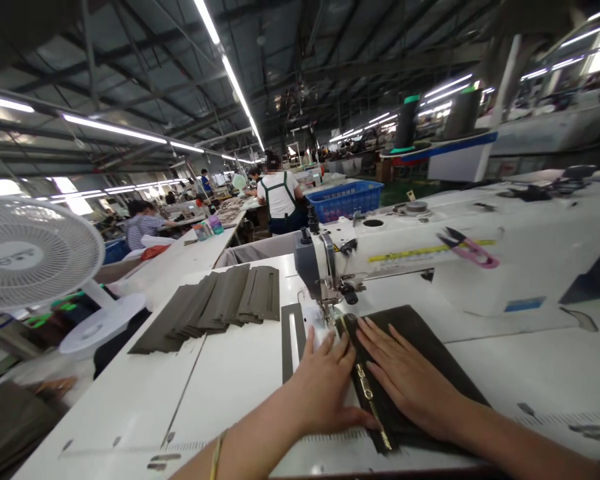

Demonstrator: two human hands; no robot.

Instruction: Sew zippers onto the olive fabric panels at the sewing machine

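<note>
A dark olive fabric piece point(430, 340) lies flat on the white sewing machine table, with a gold zipper point(365, 387) along its left edge. My right hand point(405, 373) rests flat on the fabric, fingers stretched toward the needle area. My left hand point(325, 380) is spread at the zipper's left side, its thumb touching the zipper edge and its fingertips near the presser foot point(329, 310). Just left of the needle lies a strip with a long slot point(287, 340). Overlapping olive fabric pieces point(210, 303) are fanned out farther left.
The sewing machine arm point(460, 247) spans the right side, with pink-handled snips point(470, 250) on it. A white fan point(100, 300) stands at the left. Behind the machine are a blue basket point(347, 200) and a person in white point(280, 193).
</note>
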